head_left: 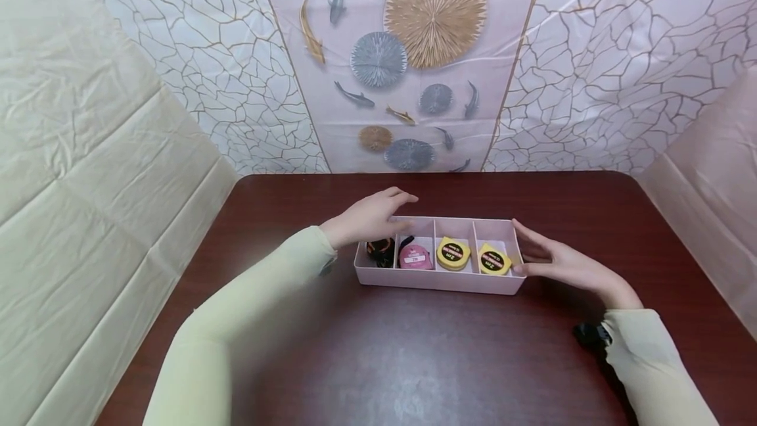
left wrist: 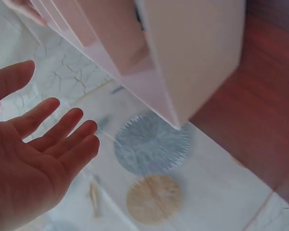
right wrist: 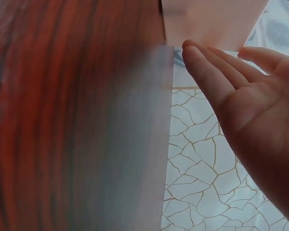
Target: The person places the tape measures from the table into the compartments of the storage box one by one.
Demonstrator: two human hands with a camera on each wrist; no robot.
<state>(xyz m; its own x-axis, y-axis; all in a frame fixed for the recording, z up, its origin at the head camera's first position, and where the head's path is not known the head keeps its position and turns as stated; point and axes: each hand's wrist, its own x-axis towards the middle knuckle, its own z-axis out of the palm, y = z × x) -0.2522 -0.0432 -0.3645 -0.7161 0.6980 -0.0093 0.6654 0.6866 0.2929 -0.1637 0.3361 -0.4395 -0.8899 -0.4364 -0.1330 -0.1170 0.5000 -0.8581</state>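
Note:
A pale pink divided box (head_left: 437, 283) lies on the table with four compartments in a row, so several. From left to right they hold a black-and-orange tape measure (head_left: 381, 252), a pink tape measure (head_left: 416, 257) with a black strap, a yellow tape measure (head_left: 453, 253) and another yellow tape measure (head_left: 494, 260). Over the box's left end hovers my left hand (head_left: 368, 217), palm facing it and fingers relaxed, apart from the box in the left wrist view. Extended fingers of my right hand (head_left: 570, 267) touch the box's right end, thumb near the front corner.
The dark reddish-brown table (head_left: 402, 354) has its far edge against a patterned backdrop (head_left: 378, 117). Cream cloth (head_left: 89, 150) hangs at the left, and a pinkish cloth (head_left: 710, 189) at the right. A black strap piece (head_left: 591, 334) shows by the right wrist.

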